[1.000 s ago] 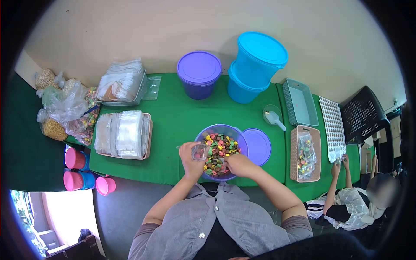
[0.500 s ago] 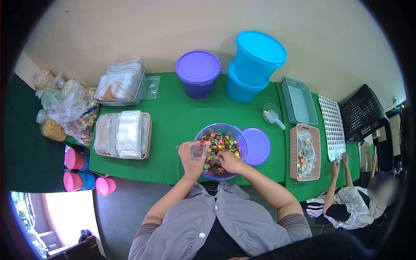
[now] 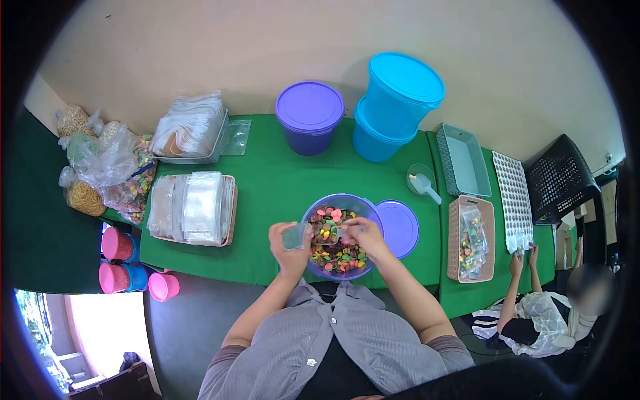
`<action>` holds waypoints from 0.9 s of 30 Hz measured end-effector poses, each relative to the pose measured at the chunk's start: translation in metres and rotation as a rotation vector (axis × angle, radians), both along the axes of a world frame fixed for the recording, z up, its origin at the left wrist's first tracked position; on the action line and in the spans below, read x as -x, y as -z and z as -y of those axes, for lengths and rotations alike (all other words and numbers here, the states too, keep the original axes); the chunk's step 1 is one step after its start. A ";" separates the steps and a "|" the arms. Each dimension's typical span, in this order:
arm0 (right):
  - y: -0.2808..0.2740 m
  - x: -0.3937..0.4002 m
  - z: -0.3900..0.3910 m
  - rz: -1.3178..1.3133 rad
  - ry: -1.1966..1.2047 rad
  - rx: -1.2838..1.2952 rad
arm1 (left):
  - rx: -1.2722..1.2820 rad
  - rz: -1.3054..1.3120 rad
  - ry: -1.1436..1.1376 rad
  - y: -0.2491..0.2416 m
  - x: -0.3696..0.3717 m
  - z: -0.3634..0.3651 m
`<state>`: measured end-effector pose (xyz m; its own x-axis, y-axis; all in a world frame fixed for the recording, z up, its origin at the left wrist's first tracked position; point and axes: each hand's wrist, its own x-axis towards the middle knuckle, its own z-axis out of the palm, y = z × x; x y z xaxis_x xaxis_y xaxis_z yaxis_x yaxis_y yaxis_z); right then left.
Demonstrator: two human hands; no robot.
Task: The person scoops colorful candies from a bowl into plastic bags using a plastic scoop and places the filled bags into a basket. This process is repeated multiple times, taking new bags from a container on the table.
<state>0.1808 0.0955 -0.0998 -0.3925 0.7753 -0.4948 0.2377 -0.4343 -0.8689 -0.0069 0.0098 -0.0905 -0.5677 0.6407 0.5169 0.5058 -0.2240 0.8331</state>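
A purple tub (image 3: 309, 265) full of coloured, pebble-like candies (image 3: 347, 259) stands before me on the green cloth. Over its left rim, my left hand (image 3: 287, 257) is closed on a small clear plastic bag (image 3: 294, 237). My right hand (image 3: 365, 235), fingers pinched, reaches in from the right above the candies. It grips a small clear scoop (image 3: 325, 235) heaped with candies, close to the bag; the fingers partly hide its handle.
A purple lid (image 3: 400, 230) lies right of the tub. Baskets of clear bags (image 3: 203, 207) stand left. Lidded buckets (image 3: 310, 120) line the back. A pink basket (image 3: 453, 257) holds filled packets; beyond it, a person (image 3: 543, 320) works at a sheet (image 3: 512, 200).
My right hand has risen out of the candies, bringing up the loaded scoop. My left hand has shifted slightly left and down with the bag. The view has moved a little.
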 end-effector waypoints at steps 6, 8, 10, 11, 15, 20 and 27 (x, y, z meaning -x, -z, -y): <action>0.012 0.003 0.004 -0.262 0.333 0.228 | -0.041 0.100 -0.108 -0.010 0.024 -0.009; 0.013 0.005 0.006 -0.280 0.312 0.331 | -0.042 0.097 -0.112 -0.011 0.028 -0.010; 0.016 0.003 0.007 -0.308 0.325 0.329 | -0.041 0.093 -0.118 -0.012 0.029 -0.010; 0.017 0.002 0.007 -0.334 0.338 0.327 | -0.034 0.105 -0.107 -0.011 0.029 -0.009; 0.018 0.000 0.006 -0.402 0.392 0.333 | -0.017 0.121 -0.081 -0.013 0.027 -0.008; -0.001 -0.001 0.010 -0.393 0.488 0.228 | 0.008 0.085 -0.052 -0.023 0.034 -0.009; -0.046 -0.011 0.023 -0.456 0.637 -0.023 | 0.399 -0.366 0.238 -0.065 0.046 -0.006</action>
